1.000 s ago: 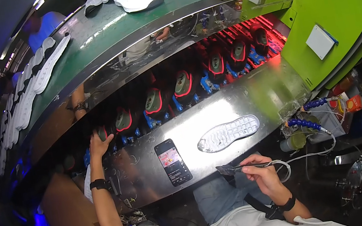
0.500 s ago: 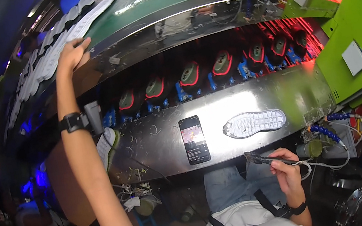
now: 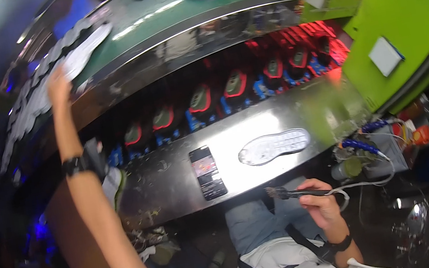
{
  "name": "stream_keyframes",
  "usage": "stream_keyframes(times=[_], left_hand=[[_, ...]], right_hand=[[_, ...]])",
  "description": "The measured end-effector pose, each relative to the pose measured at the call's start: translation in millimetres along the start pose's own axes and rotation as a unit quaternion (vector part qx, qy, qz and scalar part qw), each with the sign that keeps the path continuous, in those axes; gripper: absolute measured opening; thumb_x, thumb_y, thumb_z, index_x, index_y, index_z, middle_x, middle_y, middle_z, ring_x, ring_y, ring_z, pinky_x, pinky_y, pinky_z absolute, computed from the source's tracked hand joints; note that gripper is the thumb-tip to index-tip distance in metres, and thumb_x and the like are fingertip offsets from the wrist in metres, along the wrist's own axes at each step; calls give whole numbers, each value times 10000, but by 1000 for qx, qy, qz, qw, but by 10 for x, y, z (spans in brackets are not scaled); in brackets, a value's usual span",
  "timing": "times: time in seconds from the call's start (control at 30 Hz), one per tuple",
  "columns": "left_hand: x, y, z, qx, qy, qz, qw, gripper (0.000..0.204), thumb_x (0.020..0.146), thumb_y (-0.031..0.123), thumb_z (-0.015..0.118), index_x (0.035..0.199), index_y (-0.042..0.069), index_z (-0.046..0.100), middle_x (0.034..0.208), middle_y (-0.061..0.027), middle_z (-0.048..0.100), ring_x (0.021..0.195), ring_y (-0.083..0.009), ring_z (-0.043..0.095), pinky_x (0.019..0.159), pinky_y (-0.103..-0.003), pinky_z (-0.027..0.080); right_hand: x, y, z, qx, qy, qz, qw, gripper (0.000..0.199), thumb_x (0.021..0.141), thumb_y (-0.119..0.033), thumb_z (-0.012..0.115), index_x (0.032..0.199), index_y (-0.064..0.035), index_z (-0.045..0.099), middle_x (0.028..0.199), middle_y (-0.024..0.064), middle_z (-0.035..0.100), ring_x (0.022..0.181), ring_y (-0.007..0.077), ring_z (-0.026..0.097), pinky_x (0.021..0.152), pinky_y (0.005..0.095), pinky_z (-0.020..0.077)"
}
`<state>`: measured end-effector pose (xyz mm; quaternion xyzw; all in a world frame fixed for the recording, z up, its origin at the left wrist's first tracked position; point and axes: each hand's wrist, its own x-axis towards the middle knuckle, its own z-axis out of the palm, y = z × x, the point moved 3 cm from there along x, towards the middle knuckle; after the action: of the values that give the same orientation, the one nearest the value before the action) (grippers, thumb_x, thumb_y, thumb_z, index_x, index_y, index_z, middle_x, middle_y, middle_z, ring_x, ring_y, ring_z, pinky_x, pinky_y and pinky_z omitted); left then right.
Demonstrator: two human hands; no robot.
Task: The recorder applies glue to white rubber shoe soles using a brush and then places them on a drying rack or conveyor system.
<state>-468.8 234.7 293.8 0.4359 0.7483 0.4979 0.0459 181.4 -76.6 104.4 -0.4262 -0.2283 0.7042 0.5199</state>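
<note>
My left arm is stretched to the upper left, where my left hand (image 3: 59, 88) meets the near end of a white shoe sole (image 3: 88, 52) lying by a row of soles. The hand is smeared by motion, and its fingers cannot be made out. Low over my lap, my right hand (image 3: 322, 207) is closed around the dark handle of a brush (image 3: 288, 193) fed by a thin pale hose. The bristles point left. On the metal bench just beyond the brush lies another white shoe sole (image 3: 274, 147), with a phone (image 3: 207, 173) to its left.
Several dark shoe uppers with red edging (image 3: 200, 99) stand in a row behind the metal bench (image 3: 167, 194). Above them runs a green belt (image 3: 149, 22) carrying more soles. A green cabinet (image 3: 394, 16) borders the right, near blue jointed hoses (image 3: 359, 146).
My left hand has moved left and down along the row to the sole. The view has shifted, so the bench things sit further left. My right hand still holds the brush.
</note>
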Motion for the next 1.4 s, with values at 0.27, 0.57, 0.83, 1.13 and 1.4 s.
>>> stream_keyframes(times=[0.27, 0.57, 0.83, 1.13, 1.4], left_hand=[[-3317, 194, -255, -264, 50, -27, 963, 751, 817, 13, 799, 1459, 25, 409, 1354, -156, 541, 1226, -245, 563, 1054, -395, 466], [-6170, 463, 454, -543, -430, -520, 500, 787, 851, 38, 592, 1539, -65, 223, 1503, -344, 387, 1349, -540, 443, 1057, -649, 452], [-6725, 457, 338, -521, -413, -494, 561, 828, 1026, 615, 229, 1542, -31, 278, 1480, -275, 447, 1241, -413, 582, 1014, -523, 516], [-6480, 501, 314, -629, -201, -460, 593, 499, 1016, 323, 284, 1203, -34, 579, 1097, -162, 671, 1004, -252, 675, 938, -383, 537], [-5958, 1069, 844, -665, -311, -410, 541, 701, 1041, 445, 191, 1483, -75, 351, 1297, -360, 541, 1030, -435, 652, 880, -499, 575]], right_hand=[[20, -10, 132, 78, -28, 29, 996, 223, 787, 56, 741, 990, 0, 664, 931, 88, 663, 711, 118, 559, 640, 241, 441], [73, -274, 100, -1, -62, -14, 998, 229, 759, 80, 727, 974, 33, 662, 1015, 129, 641, 805, 154, 630, 727, 273, 526], [288, -428, 712, -375, -137, -314, 861, 262, 741, 29, 795, 995, 20, 728, 921, 136, 715, 802, 201, 703, 686, 288, 544], [-133, -114, 627, -280, -200, -241, 908, 235, 740, 58, 799, 965, 29, 737, 949, 160, 737, 751, 264, 698, 679, 316, 555], [-314, -340, 382, -251, -230, -216, 915, 280, 768, 58, 780, 1040, 50, 713, 984, 151, 718, 823, 255, 701, 707, 330, 559]])
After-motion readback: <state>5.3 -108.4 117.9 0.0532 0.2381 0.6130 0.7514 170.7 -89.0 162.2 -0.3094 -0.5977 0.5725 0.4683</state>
